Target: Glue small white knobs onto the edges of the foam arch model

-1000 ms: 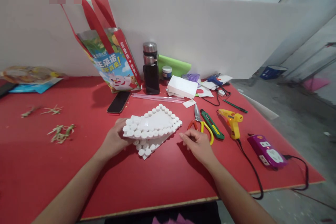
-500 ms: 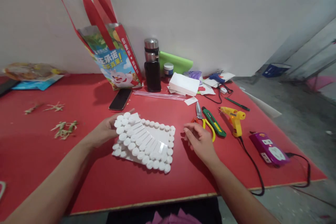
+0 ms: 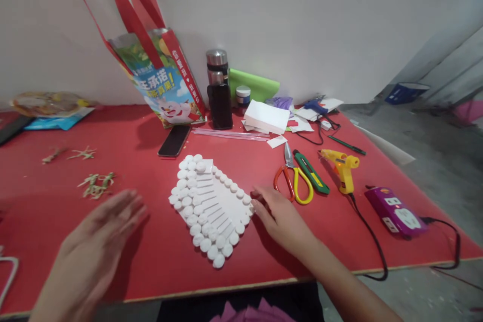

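Observation:
A white piece edged with round white discs (image 3: 211, 204), with a curved flight of white steps on it, lies turned at an angle on the red table. My right hand (image 3: 277, 214) is at its right corner, thumb and fingers bent around the edge there. My left hand (image 3: 100, 241) is off to the left of the piece, slightly blurred, its fingers stretched out and holding nothing. Red and yellow handled scissors (image 3: 292, 176) lie beyond my right hand, beside a green cutter (image 3: 311, 172).
A yellow glue gun (image 3: 342, 168) and a purple power strip (image 3: 396, 212) are at the right, with black cords. Twine figures (image 3: 97, 184) lie at the left. Toward the back stand a phone (image 3: 174, 141), a colourful bag (image 3: 166, 85) and a flask (image 3: 218, 65).
My left hand has let go of the white piece and moved left toward me. The piece has turned and its raised left part is lower. My right hand has reached its corner.

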Demonstrator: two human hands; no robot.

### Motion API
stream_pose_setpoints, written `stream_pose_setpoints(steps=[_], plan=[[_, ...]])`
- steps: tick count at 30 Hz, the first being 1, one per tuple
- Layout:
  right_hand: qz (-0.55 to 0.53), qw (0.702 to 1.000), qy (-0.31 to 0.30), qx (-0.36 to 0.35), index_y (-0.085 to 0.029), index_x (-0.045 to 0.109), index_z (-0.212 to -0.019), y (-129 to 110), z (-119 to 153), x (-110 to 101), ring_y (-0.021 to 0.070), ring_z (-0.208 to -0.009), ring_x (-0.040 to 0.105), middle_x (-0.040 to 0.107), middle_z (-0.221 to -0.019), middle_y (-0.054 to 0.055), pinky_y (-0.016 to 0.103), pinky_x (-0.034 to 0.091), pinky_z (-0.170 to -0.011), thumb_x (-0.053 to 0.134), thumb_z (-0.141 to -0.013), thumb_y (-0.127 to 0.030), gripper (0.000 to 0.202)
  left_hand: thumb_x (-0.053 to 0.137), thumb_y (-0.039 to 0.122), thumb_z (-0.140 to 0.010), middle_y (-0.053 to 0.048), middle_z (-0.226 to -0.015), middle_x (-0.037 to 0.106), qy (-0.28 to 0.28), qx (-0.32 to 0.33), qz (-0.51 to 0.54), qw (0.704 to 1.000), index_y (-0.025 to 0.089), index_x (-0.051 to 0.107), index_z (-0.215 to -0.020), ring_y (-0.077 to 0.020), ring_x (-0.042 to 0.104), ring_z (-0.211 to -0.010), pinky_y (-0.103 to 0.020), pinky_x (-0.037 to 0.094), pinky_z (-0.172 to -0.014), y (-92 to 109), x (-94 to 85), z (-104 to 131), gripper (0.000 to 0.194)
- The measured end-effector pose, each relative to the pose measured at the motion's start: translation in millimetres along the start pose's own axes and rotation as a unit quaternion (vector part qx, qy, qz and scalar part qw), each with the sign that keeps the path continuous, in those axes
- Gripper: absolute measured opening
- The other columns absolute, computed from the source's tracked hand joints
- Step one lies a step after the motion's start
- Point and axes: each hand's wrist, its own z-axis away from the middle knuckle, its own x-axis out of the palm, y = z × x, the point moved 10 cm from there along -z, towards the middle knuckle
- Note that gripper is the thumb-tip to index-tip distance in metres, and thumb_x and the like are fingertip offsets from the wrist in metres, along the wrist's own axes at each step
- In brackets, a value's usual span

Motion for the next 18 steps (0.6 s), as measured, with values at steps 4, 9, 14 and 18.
stream_pose_setpoints(steps=[4,9,14,18], plan=[[-0.012,1.000,-0.008,-0.010,-0.019,0.066,-0.128,-6,15,4,0.0321,-0.116,0.074,0.077,-0.126,0.016,0.050,0.059,-0.100,0.049,-0.108,-0.031,0.029,0.073,0.047,-0.070,-0.012,-0.145,0.072,-0.078,-0.314,0.179,0.929,0.028,0.077,-0.126,-0.0467,0.060,-0.142,-0.063,0.057,-0.116,-57,26.1,76,0.059],[-0.001,0.999,0.009,-0.051,-0.019,0.067,-0.129,-14,25,8,0.0312,-0.115,0.074,0.078,-0.124,0.015,0.048,0.059,-0.099,0.045,-0.108,-0.023,0.030,0.071,0.040,-0.070,-0.012,-0.139,0.075,-0.131,-0.295,0.183,0.928,0.024,0.085,-0.109,-0.0443,0.060,-0.143,-0.057,0.056,-0.118,-52,59.7,68,0.044],[-0.027,0.998,0.018,-0.060,-0.023,0.068,-0.133,-13,27,5,0.0276,-0.116,0.075,0.079,-0.127,0.012,0.043,0.059,-0.100,0.044,-0.108,-0.020,0.035,0.076,0.041,-0.085,-0.017,-0.137,0.075,-0.193,-0.246,0.191,0.930,0.019,0.085,-0.106,-0.0407,0.068,-0.135,-0.051,0.059,-0.116,-31,89.2,44,0.031],[-0.055,0.998,0.004,-0.043,-0.024,0.070,-0.133,-7,25,4,0.0264,-0.119,0.074,0.078,-0.129,0.011,0.044,0.058,-0.104,0.045,-0.109,-0.022,0.035,0.079,0.031,-0.092,-0.019,-0.131,0.078,-0.250,-0.275,0.216,0.903,0.014,0.081,-0.115,-0.0317,0.079,-0.108,-0.040,0.069,-0.091,-19,118.8,44,0.029]])
